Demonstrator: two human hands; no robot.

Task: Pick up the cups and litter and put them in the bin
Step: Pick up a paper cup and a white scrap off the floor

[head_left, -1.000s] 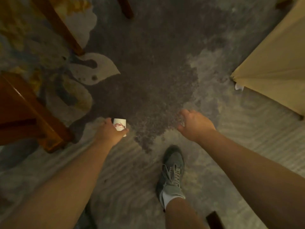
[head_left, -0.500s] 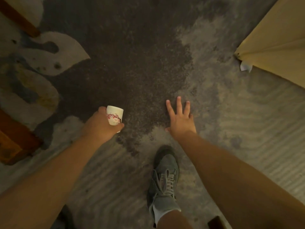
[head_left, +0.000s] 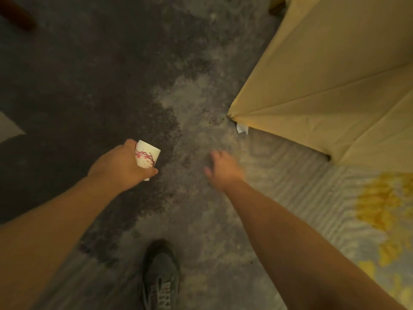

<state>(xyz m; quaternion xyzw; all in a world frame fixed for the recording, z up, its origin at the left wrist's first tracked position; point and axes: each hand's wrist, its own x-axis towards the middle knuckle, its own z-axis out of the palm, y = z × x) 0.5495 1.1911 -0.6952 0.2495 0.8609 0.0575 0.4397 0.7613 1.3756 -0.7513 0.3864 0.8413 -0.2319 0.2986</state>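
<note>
My left hand [head_left: 120, 167] is wrapped around a small white paper cup [head_left: 147, 157] printed with pink blossom branches, holding it above the carpet with its rim tilted up and to the right. To its right, my right hand [head_left: 222, 170] hangs over the carpet, blurred, fingers loosely spread and holding nothing. A small white scrap of paper [head_left: 242, 128] lies on the floor at the corner of the yellow tablecloth, up and to the right of my right hand. No bin is in view.
A yellow tablecloth [head_left: 330, 81] drapes down to the floor at the upper right. The patterned carpet [head_left: 134, 63] is dark at left, pale and ribbed at right with yellow patches [head_left: 380, 209]. My grey shoe [head_left: 161, 276] stands at bottom centre. A dark wooden leg [head_left: 17, 14] sits top left.
The view has shifted toward the tablecloth, so the wooden furniture at left has left the frame. My right hand has moved right toward the paper scrap. The cup stays in my left hand.
</note>
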